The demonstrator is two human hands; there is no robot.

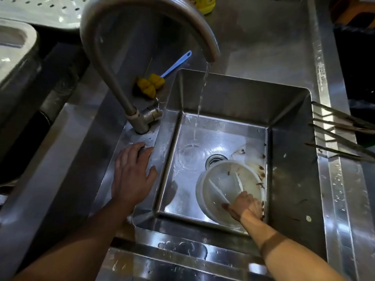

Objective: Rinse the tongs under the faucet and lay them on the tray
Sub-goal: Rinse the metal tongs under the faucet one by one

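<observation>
Steel counter (263,47) bears a yellow brush (151,85) (blue handle) and, at right, seemingly metal tongs (343,141).

Left half of the sink (243,102) floor is open, with only the water stream (200,102) dropping through. White bowl (199,197) fills the front-right corner and crowds the drain (215,159). Right hand (245,205) is inside it, gripping the white tongs (218,192). Faucet (142,27) arches over back-left, base on the left rim. Left hand (132,175) lies flat just in front of the base. Long metal utensils (341,134) overhang the right rim. Sponge brush (154,84) sits behind the back-left corner.
</observation>
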